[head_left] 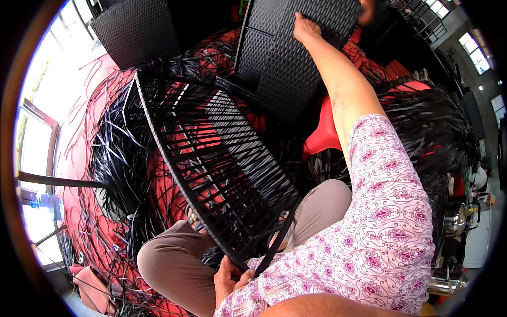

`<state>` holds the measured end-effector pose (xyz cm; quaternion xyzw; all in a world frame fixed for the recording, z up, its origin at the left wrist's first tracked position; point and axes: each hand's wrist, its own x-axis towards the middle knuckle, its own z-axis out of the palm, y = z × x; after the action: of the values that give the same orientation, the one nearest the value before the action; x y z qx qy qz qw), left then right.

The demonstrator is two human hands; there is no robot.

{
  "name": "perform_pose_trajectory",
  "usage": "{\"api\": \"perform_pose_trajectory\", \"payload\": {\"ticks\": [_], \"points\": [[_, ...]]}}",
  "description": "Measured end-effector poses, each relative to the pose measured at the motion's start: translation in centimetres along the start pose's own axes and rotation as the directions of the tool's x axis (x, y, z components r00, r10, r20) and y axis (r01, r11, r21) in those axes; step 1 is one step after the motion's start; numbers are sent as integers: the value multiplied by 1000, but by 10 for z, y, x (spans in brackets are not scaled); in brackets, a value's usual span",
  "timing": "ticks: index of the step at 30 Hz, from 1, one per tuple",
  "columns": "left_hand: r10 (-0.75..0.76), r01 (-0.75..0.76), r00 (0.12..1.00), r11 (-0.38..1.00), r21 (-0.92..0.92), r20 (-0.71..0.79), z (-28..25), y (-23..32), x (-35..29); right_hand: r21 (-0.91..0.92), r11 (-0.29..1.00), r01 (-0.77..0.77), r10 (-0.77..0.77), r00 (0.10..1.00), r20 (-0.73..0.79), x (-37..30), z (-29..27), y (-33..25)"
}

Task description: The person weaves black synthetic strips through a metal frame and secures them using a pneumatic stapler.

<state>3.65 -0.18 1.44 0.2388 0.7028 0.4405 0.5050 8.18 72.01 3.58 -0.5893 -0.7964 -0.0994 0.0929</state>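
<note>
A partly woven black wicker frame [174, 164] leans across my lap, with black strips strung between its sides and a wrapped rim. My left hand [229, 279] is closed at its lower corner, where strips meet the rim. My right arm, in a patterned sleeve, stretches far up and away. My right hand [307, 27] appears closed, in front of a finished black woven piece [290, 58]; what it holds, if anything, I cannot make out. Whether it touches that piece is unclear.
Loose black strips [116, 153] lie heaped over the red floor cover [79, 137], with a blurred bundle [433, 127] at right. A red plastic stool [323, 132] stands ahead. Another woven block [134, 31] is at far left. Metal kettles [455, 219] sit at right.
</note>
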Motion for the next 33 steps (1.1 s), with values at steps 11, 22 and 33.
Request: {"api": "perform_pose_trajectory", "payload": {"ticks": [11, 22, 33], "points": [[311, -287, 949, 923, 258, -57, 3, -8, -9, 229, 950, -211, 126, 933, 336, -367, 38, 220], [386, -387, 922, 915, 118, 30, 20, -25, 25, 384, 498, -778, 530, 623, 575, -764, 68, 215], [276, -278, 960, 959, 60, 50, -14, -37, 14, 594, 441, -673, 436, 739, 514, -827, 134, 169]]}}
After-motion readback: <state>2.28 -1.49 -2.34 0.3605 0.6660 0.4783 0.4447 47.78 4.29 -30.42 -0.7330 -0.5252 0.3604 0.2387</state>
